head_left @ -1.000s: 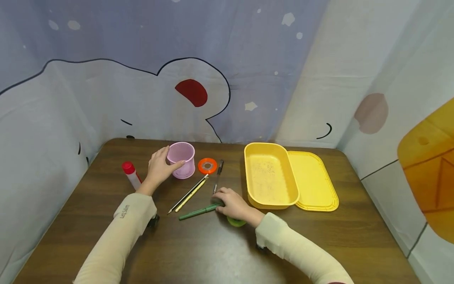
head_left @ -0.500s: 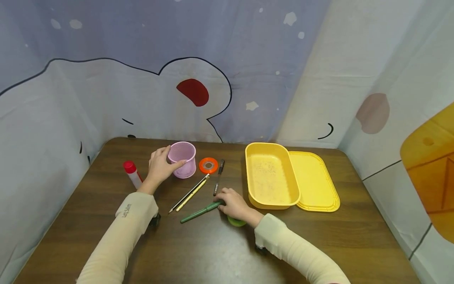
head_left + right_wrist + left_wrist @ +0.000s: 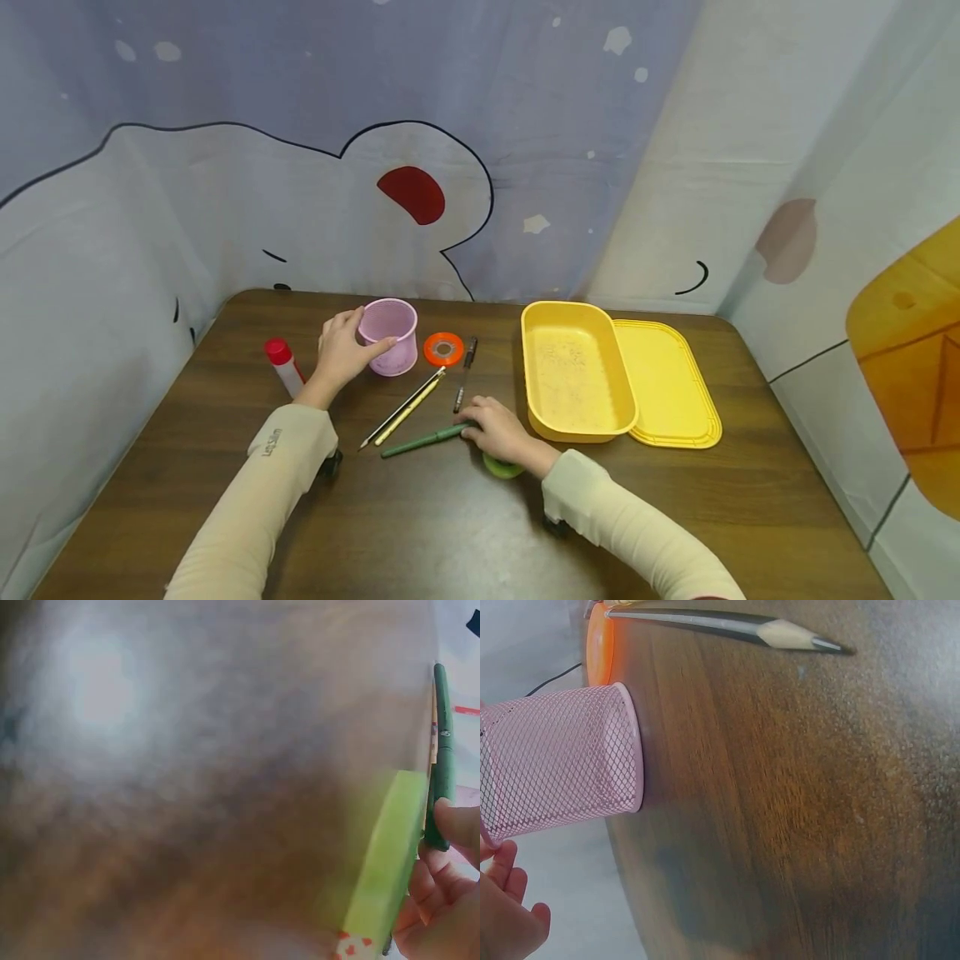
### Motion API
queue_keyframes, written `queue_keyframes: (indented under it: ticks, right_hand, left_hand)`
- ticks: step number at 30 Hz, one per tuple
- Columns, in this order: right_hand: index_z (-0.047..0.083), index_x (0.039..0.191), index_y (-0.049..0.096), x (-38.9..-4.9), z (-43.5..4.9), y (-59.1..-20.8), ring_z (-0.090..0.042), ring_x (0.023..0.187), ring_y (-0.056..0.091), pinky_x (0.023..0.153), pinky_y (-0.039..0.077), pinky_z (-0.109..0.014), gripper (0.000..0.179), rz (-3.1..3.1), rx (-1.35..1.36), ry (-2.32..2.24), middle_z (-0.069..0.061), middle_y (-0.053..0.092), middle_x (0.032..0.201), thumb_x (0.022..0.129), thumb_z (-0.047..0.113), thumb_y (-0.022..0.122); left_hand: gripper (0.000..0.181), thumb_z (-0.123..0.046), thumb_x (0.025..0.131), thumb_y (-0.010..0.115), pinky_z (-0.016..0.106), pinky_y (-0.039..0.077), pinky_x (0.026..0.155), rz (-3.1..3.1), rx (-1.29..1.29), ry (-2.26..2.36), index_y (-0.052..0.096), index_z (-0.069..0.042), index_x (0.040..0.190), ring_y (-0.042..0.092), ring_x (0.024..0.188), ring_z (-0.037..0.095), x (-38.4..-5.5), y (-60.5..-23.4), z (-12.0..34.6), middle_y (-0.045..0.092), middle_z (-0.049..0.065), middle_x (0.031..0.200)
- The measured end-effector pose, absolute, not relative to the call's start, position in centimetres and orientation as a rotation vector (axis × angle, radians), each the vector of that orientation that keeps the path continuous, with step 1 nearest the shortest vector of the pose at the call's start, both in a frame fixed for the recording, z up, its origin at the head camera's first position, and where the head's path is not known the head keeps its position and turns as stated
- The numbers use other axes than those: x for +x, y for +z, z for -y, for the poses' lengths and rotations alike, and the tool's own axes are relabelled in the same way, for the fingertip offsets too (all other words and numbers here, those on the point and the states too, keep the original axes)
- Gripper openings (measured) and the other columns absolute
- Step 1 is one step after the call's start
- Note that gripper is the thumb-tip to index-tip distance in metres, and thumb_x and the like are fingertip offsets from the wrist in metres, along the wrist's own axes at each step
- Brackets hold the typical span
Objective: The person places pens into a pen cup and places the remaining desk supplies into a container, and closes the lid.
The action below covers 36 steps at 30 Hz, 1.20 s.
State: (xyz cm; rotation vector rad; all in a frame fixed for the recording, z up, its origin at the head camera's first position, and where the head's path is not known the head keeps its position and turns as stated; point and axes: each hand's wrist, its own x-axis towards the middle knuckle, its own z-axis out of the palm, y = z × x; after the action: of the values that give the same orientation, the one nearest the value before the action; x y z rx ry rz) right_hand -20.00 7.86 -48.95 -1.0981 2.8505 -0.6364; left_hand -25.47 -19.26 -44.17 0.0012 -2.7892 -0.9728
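My left hand (image 3: 341,350) grips the rim of a pink mesh pencil cup (image 3: 395,354), thumb and fingers on either side of it. The cup stands upright on the table; its mesh wall (image 3: 562,761) shows in the left wrist view. My right hand (image 3: 498,429) pinches one end of a green pen (image 3: 422,442), with the thumb against it in the right wrist view. Partly under that hand lies a green round thing (image 3: 502,468); its green side (image 3: 386,855) is blurred up close. A black-and-white pencil (image 3: 397,412) and a yellow pencil (image 3: 408,410) lie between the hands.
An orange disc (image 3: 443,349) and a clear pen with a black cap (image 3: 466,375) lie right of the cup. A glue stick (image 3: 284,367) with a red cap is beside the left wrist. A yellow box (image 3: 577,375) overlaps its yellow lid (image 3: 671,383) at the right.
The free end of the green pen dipped slightly toward the near side, then rose back. Both hands keep their places and their holds; the view has shifted slightly.
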Motion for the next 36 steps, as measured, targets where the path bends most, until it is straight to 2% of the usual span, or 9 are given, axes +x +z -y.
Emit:
queue_keyframes:
  ticks: [5,11,15,23,36]
  right_hand:
    - [0.012,0.095,0.066,-20.0,-8.0,-48.0,-0.015,0.084,0.052,0.075,0.044,-0.029,0.015,-2.842,-1.106,-0.736,-0.001,0.058,0.091,0.082,0.018,0.061]
    - [0.012,0.090,0.065,-20.2,-8.0,-46.2,-0.011,0.076,0.049,0.067,0.042,-0.023,0.010,-2.860,-1.121,-0.862,0.000,0.057,0.088,0.081,0.013,0.062]
    - [0.012,0.089,0.064,-20.6,-8.1,-44.9,-0.011,0.077,0.049,0.066,0.043,-0.021,0.008,-2.886,-1.094,-0.938,0.000,0.057,0.090,0.081,0.012,0.062]
    - [0.008,0.091,0.065,-22.5,-8.7,-42.2,-0.016,0.082,0.051,0.070,0.045,-0.028,0.011,-3.003,-0.997,-1.026,-0.002,0.057,0.090,0.080,0.009,0.063]
    - [0.007,0.097,0.064,-26.2,-8.3,-39.6,-0.018,0.078,0.050,0.068,0.041,-0.030,0.015,-3.042,-0.880,-0.988,-0.006,0.057,0.093,0.084,0.013,0.059]
  left_hand:
    - [0.089,-0.052,0.071,0.064,0.057,0.023,0.096,2.795,0.004,-0.980,0.030,-0.001,0.136,0.024,0.124,0.038,-25.5,-44.2,19.2,0.035,0.022,0.132]
    - [0.090,-0.054,0.071,0.063,0.057,0.023,0.096,2.804,0.011,-0.980,0.029,-0.002,0.137,0.023,0.124,0.038,-25.5,-44.2,19.3,0.035,0.022,0.133]
    - [0.092,-0.055,0.071,0.062,0.057,0.023,0.097,2.813,0.018,-0.983,0.028,-0.003,0.137,0.023,0.125,0.038,-25.6,-44.2,19.3,0.034,0.021,0.134]
    - [0.091,-0.054,0.072,0.063,0.057,0.023,0.096,2.819,0.008,-0.988,0.027,-0.002,0.138,0.023,0.124,0.038,-25.4,-44.3,19.2,0.033,0.022,0.134]
    - [0.088,-0.051,0.073,0.062,0.057,0.024,0.096,2.831,0.019,-0.988,0.027,-0.002,0.138,0.022,0.125,0.039,-25.3,-44.1,19.2,0.033,0.022,0.134]
